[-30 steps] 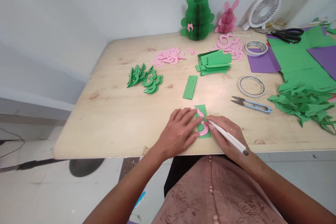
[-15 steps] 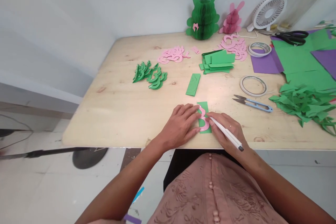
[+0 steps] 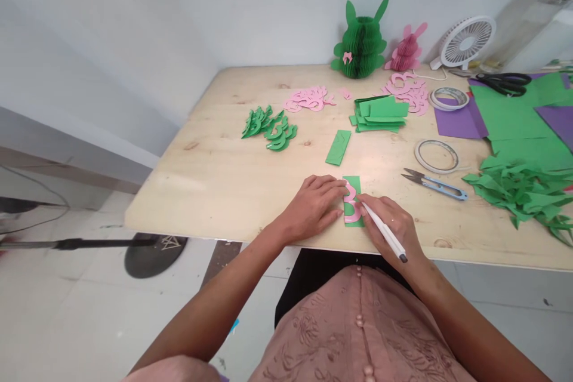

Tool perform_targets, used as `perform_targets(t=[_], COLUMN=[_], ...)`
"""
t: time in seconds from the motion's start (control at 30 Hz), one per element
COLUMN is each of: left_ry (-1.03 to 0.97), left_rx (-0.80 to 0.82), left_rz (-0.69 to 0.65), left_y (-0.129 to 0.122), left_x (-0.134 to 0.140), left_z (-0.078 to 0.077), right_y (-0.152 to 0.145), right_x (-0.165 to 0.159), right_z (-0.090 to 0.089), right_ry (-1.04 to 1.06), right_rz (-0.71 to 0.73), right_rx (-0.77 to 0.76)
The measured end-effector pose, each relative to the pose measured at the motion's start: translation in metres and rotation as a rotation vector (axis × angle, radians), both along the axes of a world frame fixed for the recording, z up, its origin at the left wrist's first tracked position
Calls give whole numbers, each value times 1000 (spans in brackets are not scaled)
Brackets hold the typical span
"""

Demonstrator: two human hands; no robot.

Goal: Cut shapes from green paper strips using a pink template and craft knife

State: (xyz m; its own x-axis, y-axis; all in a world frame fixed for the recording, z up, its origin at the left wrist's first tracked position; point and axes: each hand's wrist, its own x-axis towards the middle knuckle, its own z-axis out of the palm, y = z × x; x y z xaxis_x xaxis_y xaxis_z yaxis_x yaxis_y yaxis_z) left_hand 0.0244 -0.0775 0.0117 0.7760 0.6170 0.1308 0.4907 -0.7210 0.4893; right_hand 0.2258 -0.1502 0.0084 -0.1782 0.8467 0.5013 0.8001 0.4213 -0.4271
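A pink paper cutout (image 3: 353, 213) with a curved outline, much like a 3, lies on a small green paper strip (image 3: 352, 181) near the table's front edge. My left hand (image 3: 313, 206) rests flat at the left side of both, fingers extended, with its fingertips on the upper left of the cutout. In my right hand (image 3: 398, 221) is a white pen (image 3: 385, 233) with a dark end, its tip down by the cutout's right edge. The exact tip is partly hidden by my fingers. Beyond them lies another green strip (image 3: 338, 147) with a drawn line.
Thread snips (image 3: 441, 187), tape rolls (image 3: 436, 156) and green scraps (image 3: 519, 188) lie to the right. Further back are stacked green strips (image 3: 380, 114), pink cutouts (image 3: 308, 98), green cutouts (image 3: 271, 128), black scissors (image 3: 505, 83), a green paper rabbit (image 3: 360, 48) and a white fan (image 3: 468, 45).
My view has shifted, so the table's contents sit further right in the picture. My left thumb has drawn back from the cutout to its left edge. The pen stays at the right edge.
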Motion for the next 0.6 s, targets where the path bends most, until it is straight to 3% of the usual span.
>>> perform_targets(t=[0.33, 0.6], left_ry=[-90, -58], left_rx=[-14, 49], left_rz=[39, 20], left_y=[-2, 0], left_x=[1, 0], left_z=[-5, -6], right_y=[0, -3], right_x=[3, 6], right_z=[-4, -9], right_ry=[1, -116], right_rz=[41, 99], right_rx=[18, 50])
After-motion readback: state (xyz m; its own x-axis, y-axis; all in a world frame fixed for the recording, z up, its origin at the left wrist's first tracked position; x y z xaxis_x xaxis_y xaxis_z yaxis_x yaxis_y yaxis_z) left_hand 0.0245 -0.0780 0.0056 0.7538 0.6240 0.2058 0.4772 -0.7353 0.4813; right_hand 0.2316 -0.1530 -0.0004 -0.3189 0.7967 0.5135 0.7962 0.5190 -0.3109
